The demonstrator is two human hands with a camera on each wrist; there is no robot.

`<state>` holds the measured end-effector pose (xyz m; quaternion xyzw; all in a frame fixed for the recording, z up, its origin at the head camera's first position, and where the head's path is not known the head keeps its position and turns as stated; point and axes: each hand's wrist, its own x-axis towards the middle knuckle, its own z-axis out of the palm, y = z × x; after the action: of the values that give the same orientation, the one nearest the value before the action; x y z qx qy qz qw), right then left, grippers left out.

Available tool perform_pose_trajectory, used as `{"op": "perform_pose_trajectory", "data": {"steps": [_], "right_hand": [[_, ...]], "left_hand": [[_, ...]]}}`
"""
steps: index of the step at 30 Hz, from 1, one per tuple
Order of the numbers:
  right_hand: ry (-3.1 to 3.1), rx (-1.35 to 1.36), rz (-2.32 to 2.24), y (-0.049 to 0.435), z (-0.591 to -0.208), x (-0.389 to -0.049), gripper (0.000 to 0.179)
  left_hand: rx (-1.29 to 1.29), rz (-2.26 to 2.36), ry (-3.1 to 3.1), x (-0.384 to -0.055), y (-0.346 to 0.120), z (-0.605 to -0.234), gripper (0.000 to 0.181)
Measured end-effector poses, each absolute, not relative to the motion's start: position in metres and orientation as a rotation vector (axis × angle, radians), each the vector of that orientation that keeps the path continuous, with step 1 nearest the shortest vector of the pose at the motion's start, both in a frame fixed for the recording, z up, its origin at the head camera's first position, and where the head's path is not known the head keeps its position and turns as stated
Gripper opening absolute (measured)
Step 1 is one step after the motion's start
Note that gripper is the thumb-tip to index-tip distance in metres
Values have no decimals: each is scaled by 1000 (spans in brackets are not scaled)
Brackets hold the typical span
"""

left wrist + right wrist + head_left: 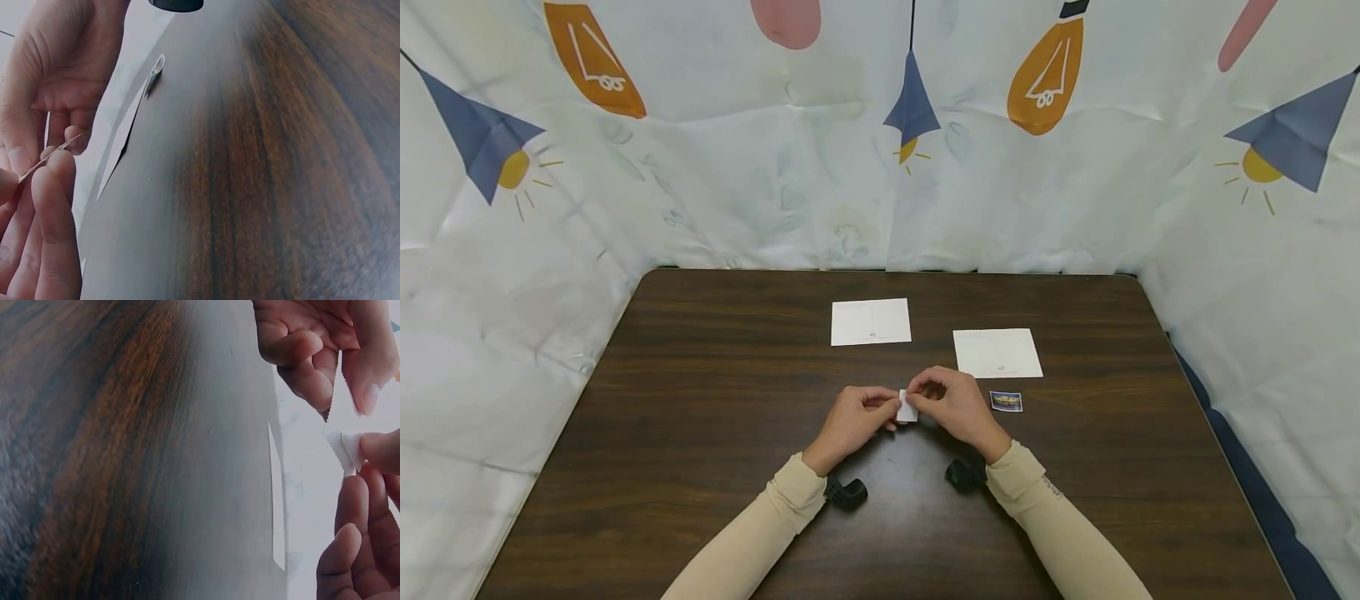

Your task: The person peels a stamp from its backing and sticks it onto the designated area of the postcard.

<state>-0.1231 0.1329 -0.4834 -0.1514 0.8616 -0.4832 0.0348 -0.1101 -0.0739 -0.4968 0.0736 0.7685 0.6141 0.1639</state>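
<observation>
Between both hands, a small white-faced stamp (pixel 907 407) is held up over the table, its toothed edge plain in the right wrist view. My left hand (pixel 852 419) pinches its left side. The right hand (pixel 953 403) pinches the other side, where a white flap (pixel 351 450) bends away under the thumb. From the left wrist the stamp (pixel 53 156) appears almost edge-on. Just right of my right hand lies a second stamp (pixel 1006 402), picture side up. Beyond the hands are two white cards, a left card (pixel 871 322) and a right card (pixel 997 353).
The dark wooden table (pixel 700 433) reaches back to a white curtain (pixel 820 200) printed with lamps and bulbs, which also hangs along both sides. A black wrist camera (pixel 847 495) sits under the left forearm, another camera (pixel 964 474) by the right wrist.
</observation>
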Motion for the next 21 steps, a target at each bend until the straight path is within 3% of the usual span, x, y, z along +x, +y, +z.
{"op": "perform_pose_trajectory", "data": {"steps": [8, 21], "right_hand": [[2646, -464, -1450, 134, -481, -123, 10], [2633, -464, -1427, 132, -477, -123, 4]], "left_hand": [[182, 1765, 2167, -111, -74, -499, 24], [169, 1812, 2117, -109, -75, -499, 26]]}}
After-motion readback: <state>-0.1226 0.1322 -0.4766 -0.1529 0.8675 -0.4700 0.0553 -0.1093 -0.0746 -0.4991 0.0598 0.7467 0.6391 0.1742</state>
